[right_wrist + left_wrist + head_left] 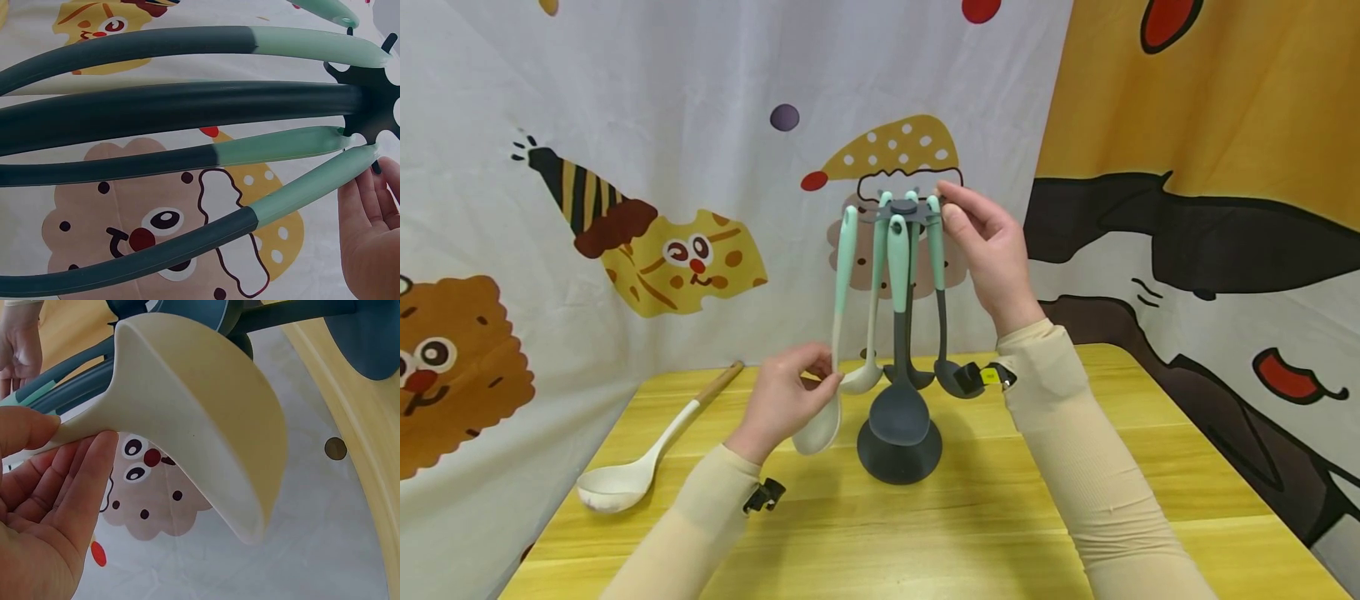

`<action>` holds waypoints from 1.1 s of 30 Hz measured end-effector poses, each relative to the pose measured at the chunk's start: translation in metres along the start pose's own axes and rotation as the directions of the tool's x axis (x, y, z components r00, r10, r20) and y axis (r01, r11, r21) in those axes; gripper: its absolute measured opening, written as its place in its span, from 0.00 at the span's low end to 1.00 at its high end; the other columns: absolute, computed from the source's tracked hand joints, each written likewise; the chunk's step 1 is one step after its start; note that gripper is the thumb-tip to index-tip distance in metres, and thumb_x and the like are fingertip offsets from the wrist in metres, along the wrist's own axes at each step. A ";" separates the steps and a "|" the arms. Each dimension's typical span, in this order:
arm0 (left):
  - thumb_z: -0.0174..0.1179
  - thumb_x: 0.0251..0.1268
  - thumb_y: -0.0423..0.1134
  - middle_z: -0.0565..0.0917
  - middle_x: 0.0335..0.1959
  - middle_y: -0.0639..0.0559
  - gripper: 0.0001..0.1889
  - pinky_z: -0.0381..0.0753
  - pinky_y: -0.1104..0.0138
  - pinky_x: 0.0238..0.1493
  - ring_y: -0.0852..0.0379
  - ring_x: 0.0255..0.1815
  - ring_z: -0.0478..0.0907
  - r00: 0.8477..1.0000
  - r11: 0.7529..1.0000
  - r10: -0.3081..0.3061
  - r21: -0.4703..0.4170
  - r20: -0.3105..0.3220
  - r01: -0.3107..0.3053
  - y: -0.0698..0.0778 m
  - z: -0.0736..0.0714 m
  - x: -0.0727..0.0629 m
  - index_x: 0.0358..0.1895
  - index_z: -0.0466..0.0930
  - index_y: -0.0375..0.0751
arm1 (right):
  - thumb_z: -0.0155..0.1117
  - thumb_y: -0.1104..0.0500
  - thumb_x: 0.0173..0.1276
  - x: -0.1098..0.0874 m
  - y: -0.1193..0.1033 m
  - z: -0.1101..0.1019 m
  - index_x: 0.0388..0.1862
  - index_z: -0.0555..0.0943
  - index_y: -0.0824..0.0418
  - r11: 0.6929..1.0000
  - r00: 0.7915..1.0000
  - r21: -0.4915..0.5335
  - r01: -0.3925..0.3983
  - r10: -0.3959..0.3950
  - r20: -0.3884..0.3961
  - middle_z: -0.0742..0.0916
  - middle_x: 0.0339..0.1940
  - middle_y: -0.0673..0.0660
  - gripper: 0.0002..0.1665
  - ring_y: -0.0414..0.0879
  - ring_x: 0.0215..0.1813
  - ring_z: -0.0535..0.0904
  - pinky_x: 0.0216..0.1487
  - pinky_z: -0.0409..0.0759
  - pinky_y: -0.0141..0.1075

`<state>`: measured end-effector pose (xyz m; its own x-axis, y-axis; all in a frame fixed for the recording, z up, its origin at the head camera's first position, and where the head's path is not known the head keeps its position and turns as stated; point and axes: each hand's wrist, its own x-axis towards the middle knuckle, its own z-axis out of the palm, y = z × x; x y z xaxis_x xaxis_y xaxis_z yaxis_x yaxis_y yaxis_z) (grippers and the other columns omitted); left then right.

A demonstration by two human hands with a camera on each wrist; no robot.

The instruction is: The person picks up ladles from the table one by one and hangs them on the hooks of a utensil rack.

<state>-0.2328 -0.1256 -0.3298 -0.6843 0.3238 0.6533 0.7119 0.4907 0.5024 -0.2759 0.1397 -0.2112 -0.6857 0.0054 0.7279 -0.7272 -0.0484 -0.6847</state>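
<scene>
A dark utensil stand (901, 468) with a round base stands upright on the table, ladles with mint-green handles hanging from its star-shaped top. My left hand (784, 404) pinches the neck of a cream-white ladle (820, 429) on the stand's left side; thumb and fingertips close on it just above the bowl in the left wrist view. With thumb and index finger, my right hand (992, 246) pinches a hook at the right edge of the stand's top, beside the handle end of a dark-headed ladle (942, 312). Another dark ladle (899, 412) hangs in front.
A white ladle with a wooden handle (617, 487) lies on the left of the wooden table (925, 542). Behind the table hangs a white curtain (700, 83) with cartoon prints. Another pale ladle (862, 379) and a dark one hang at the back of the stand.
</scene>
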 end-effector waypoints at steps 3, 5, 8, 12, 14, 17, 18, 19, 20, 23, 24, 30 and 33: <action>0.69 0.57 0.27 0.83 0.29 0.53 0.07 0.83 0.72 0.29 0.59 0.31 0.83 1.000 1.000 0.002 -0.008 0.004 -0.002 0.001 0.003 0.001 0.36 0.84 0.40 | 0.59 0.64 0.75 0.000 0.000 0.000 0.65 0.76 0.68 1.000 1.000 -0.001 -0.001 0.001 -0.003 0.82 0.58 0.60 0.22 0.47 0.56 0.79 0.62 0.76 0.38; 0.70 0.57 0.28 0.84 0.29 0.53 0.07 0.83 0.72 0.30 0.59 0.31 0.83 1.000 1.000 0.001 -0.015 0.010 -0.001 0.001 0.005 0.001 0.37 0.84 0.41 | 0.59 0.64 0.74 0.000 0.000 0.000 0.65 0.76 0.68 1.000 1.000 0.000 -0.003 0.003 -0.002 0.82 0.59 0.61 0.22 0.47 0.56 0.79 0.62 0.76 0.38; 0.70 0.57 0.28 0.84 0.29 0.53 0.07 0.83 0.72 0.29 0.59 0.31 0.83 1.000 1.000 -0.002 -0.022 0.018 0.003 0.003 0.007 0.002 0.37 0.84 0.40 | 0.59 0.64 0.75 0.000 -0.001 0.000 0.65 0.76 0.68 1.000 1.000 0.000 -0.005 0.005 0.002 0.82 0.58 0.60 0.22 0.47 0.57 0.79 0.62 0.75 0.39; 0.70 0.58 0.28 0.83 0.29 0.54 0.07 0.83 0.72 0.29 0.59 0.31 0.82 1.000 1.000 -0.003 -0.023 0.022 0.004 0.003 0.011 0.002 0.37 0.84 0.40 | 0.59 0.64 0.75 -0.001 -0.001 0.000 0.65 0.76 0.68 1.000 1.000 -0.008 -0.007 0.008 0.002 0.83 0.58 0.57 0.22 0.47 0.56 0.79 0.62 0.75 0.38; 0.69 0.58 0.28 0.84 0.29 0.54 0.06 0.83 0.73 0.30 0.59 0.31 0.82 1.000 1.000 -0.004 -0.027 0.024 0.005 0.002 0.014 0.003 0.37 0.84 0.41 | 0.59 0.64 0.75 -0.001 0.000 0.000 0.65 0.76 0.68 1.000 1.000 -0.007 -0.007 0.007 0.000 0.83 0.57 0.57 0.22 0.47 0.56 0.79 0.62 0.75 0.38; 0.69 0.58 0.28 0.83 0.29 0.54 0.06 0.83 0.72 0.29 0.60 0.30 0.82 1.000 0.999 -0.002 -0.036 0.021 0.003 0.003 0.017 0.005 0.37 0.84 0.40 | 0.59 0.64 0.75 0.000 0.000 0.000 0.65 0.76 0.68 1.000 1.000 0.001 -0.003 0.003 -0.002 0.83 0.57 0.57 0.22 0.47 0.56 0.79 0.62 0.76 0.38; 0.69 0.58 0.28 0.83 0.28 0.54 0.06 0.83 0.72 0.29 0.60 0.30 0.82 1.000 0.999 -0.002 -0.038 0.019 0.003 0.003 0.018 0.005 0.36 0.84 0.40 | 0.59 0.64 0.75 0.000 0.000 0.000 0.65 0.76 0.68 1.000 1.000 0.001 -0.002 0.002 -0.003 0.83 0.57 0.57 0.22 0.47 0.56 0.79 0.62 0.76 0.38; 0.69 0.58 0.27 0.83 0.28 0.54 0.06 0.83 0.72 0.29 0.60 0.30 0.82 1.000 0.999 -0.001 -0.041 0.017 0.001 0.003 0.020 0.006 0.36 0.84 0.39 | 0.59 0.64 0.75 0.000 0.000 0.000 0.65 0.76 0.68 1.000 1.000 0.003 -0.001 0.001 -0.003 0.83 0.57 0.57 0.22 0.47 0.56 0.79 0.62 0.76 0.38; 0.69 0.57 0.27 0.83 0.28 0.53 0.06 0.83 0.72 0.29 0.60 0.30 0.82 1.000 0.999 0.001 -0.042 0.015 0.000 0.003 0.021 0.006 0.36 0.84 0.38 | 0.59 0.64 0.75 0.000 0.000 0.000 0.65 0.76 0.68 1.000 1.000 0.003 0.000 0.000 -0.003 0.83 0.57 0.57 0.22 0.47 0.56 0.79 0.62 0.76 0.38; 0.69 0.58 0.27 0.84 0.28 0.53 0.05 0.83 0.72 0.29 0.59 0.30 0.82 1.000 0.999 0.001 -0.043 0.007 0.000 0.001 0.026 0.007 0.35 0.84 0.37 | 0.58 0.64 0.75 0.000 0.000 0.000 0.65 0.76 0.68 1.000 1.000 0.007 -0.001 0.001 -0.002 0.83 0.57 0.57 0.22 0.47 0.56 0.79 0.62 0.76 0.38; 0.68 0.58 0.27 0.84 0.28 0.52 0.05 0.83 0.72 0.29 0.59 0.30 0.82 1.000 0.999 -0.001 -0.041 0.004 0.001 0.001 0.027 0.008 0.36 0.84 0.37 | 0.58 0.64 0.75 0.000 0.000 0.000 0.65 0.76 0.68 1.000 1.000 0.008 -0.002 0.002 -0.001 0.83 0.58 0.58 0.22 0.47 0.56 0.79 0.62 0.76 0.38; 0.68 0.59 0.27 0.84 0.29 0.52 0.05 0.83 0.72 0.30 0.59 0.31 0.82 0.999 0.999 -0.025 -0.030 -0.027 0.024 -0.003 0.033 0.009 0.37 0.84 0.38 | 0.59 0.64 0.75 -0.001 0.000 0.000 0.65 0.76 0.68 1.000 1.000 0.019 -0.011 0.011 0.001 0.82 0.59 0.58 0.22 0.47 0.57 0.78 0.62 0.76 0.38; 0.68 0.59 0.27 0.84 0.30 0.52 0.05 0.84 0.71 0.30 0.59 0.32 0.82 0.999 0.999 -0.040 -0.035 -0.037 0.038 -0.004 0.035 0.010 0.38 0.83 0.38 | 0.59 0.64 0.75 -0.001 0.000 0.000 0.65 0.76 0.68 1.000 1.000 0.021 -0.008 0.008 0.000 0.82 0.58 0.58 0.22 0.47 0.57 0.78 0.62 0.76 0.38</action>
<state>-0.2479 -0.0964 -0.3455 -0.7057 0.2742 0.6533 0.6902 0.4745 0.5464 -0.2756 0.1400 -0.2119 -0.6916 0.0048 0.7223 -0.7208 -0.0690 -0.6897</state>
